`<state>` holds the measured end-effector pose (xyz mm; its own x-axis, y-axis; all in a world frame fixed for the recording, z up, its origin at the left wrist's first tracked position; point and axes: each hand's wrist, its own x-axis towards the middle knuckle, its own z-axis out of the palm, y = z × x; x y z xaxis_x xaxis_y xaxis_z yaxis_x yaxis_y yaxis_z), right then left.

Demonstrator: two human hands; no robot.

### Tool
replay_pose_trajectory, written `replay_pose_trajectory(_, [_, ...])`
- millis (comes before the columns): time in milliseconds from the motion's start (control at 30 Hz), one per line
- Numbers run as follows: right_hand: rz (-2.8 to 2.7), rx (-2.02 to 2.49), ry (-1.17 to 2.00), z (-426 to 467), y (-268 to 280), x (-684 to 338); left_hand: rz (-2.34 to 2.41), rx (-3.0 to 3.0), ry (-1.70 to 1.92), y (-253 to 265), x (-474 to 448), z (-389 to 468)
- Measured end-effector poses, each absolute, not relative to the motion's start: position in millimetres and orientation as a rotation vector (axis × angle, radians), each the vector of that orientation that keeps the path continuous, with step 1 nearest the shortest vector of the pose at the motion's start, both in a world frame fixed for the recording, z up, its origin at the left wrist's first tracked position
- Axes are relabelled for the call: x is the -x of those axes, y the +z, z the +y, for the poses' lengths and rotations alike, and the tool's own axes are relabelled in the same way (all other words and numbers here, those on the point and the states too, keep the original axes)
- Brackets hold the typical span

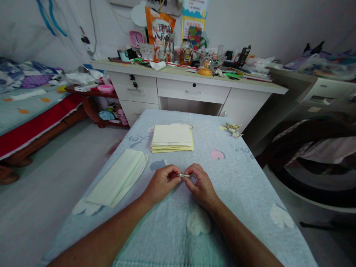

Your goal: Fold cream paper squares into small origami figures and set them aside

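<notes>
Between my fingertips, low over the cloth-covered table, is a small folded strip of pale paper. My left hand pinches its left end with thumb and forefinger. On the other side my right hand pinches the strip too, its fingers closed and partly hiding it. Beyond the hands lies a stack of cream and yellow paper sheets. To the left of my left hand rest several long pale-green folded sheets, lying at a slant.
A blue patterned cloth covers the table. Small crumpled or folded pieces lie at its far right corner. Behind stands a white desk crowded with jars and a snack bag. A bed is at left, a washing machine at right.
</notes>
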<state>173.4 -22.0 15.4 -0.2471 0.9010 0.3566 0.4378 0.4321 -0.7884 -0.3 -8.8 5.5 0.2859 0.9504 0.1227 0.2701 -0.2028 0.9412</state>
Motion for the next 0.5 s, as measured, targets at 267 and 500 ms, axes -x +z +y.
replay_pose_trajectory(267, [-1.860,1.150,0.726,-22.0,16.3,-172.6,1.096,-1.652,0.969,6.7,-0.3,-9.0])
replay_pose_trajectory(500, [-1.870,1.173,0.706,-20.3,12.5,-172.1,1.152,-1.751,1.013,17.1,2.3,-10.2])
